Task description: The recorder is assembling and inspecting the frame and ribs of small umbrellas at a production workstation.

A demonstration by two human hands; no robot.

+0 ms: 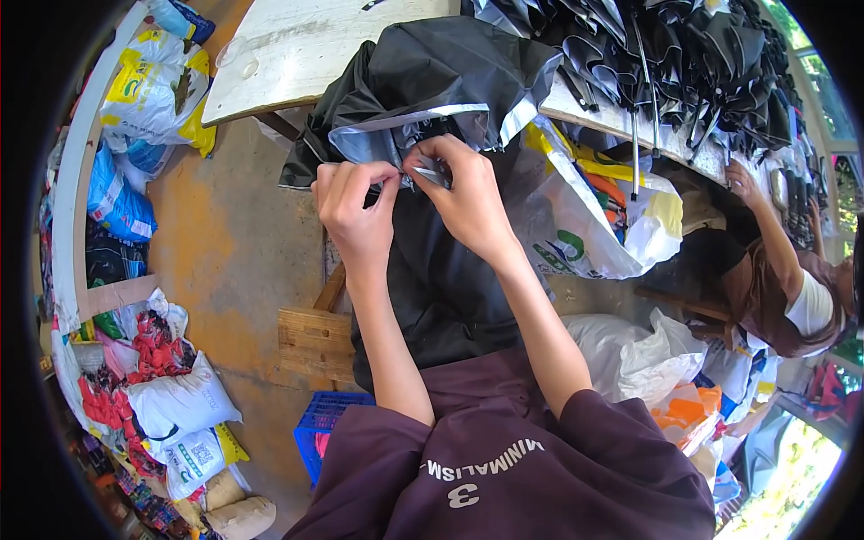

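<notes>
A black umbrella canopy (450, 63) with a silver inner side lies bunched over the table's near edge and hangs down toward my lap. In front of its folded silver hem, my left hand (353, 211) is closed in a pinch, thumb against fingertips; what sits between them is too small to make out. Close beside it, my right hand (461, 191) is also closed, its thumb and fingers on a silver piece that looks like the canopy's edge. The two sets of fingertips almost meet. Dark ribs show partly inside the folds just beyond my fingers.
A pile of black umbrellas (666, 72) with metal shafts covers the table (279, 54) at the right. Below hangs a white and yellow sack (585, 225). A wooden stool (315, 342) and blue crate (328, 418) stand at left. Another person (783, 279) works at far right.
</notes>
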